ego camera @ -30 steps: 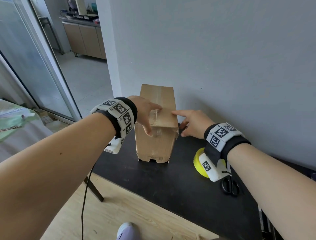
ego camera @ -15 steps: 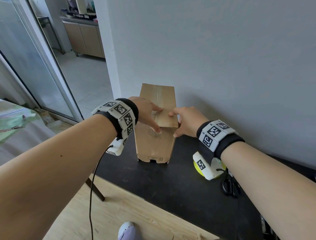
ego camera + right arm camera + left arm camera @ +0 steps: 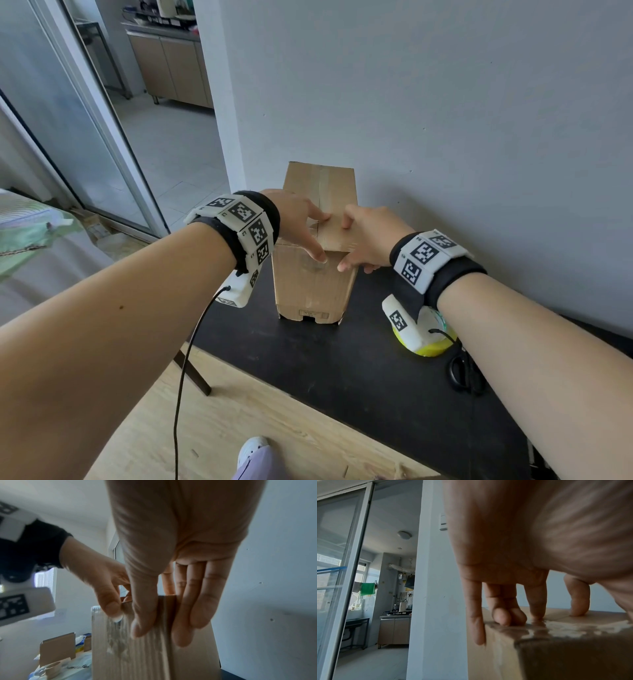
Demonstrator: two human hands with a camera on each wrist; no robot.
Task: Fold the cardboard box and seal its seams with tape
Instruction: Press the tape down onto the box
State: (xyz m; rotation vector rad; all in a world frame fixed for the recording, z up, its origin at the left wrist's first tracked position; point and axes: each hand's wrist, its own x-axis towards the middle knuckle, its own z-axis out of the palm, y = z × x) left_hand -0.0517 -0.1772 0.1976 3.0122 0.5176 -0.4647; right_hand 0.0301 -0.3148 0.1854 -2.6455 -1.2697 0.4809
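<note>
A tall brown cardboard box (image 3: 313, 291) stands upright on the black table (image 3: 342, 377) against the wall, with clear tape (image 3: 320, 192) along its top seam and glossy tape running down the front. My left hand (image 3: 301, 226) presses fingertips on the top, thumb on the front face. In the left wrist view the fingertips (image 3: 536, 615) bear on the taped top edge of the box (image 3: 556, 649). My right hand (image 3: 366, 240) lies over the top right corner. In the right wrist view its straight fingers (image 3: 197, 608) run down the box (image 3: 137, 655) side, thumb on the front.
A yellow tape roll (image 3: 433, 344) lies on the table under my right wrist, with black scissors (image 3: 462, 373) just in front of it. The grey wall is right behind the box. The table's left edge and front edge drop to a wooden floor (image 3: 239, 428).
My right hand has moved left from beside the box onto its top right corner. My left hand has stayed on the top, its thumb still on the taped front.
</note>
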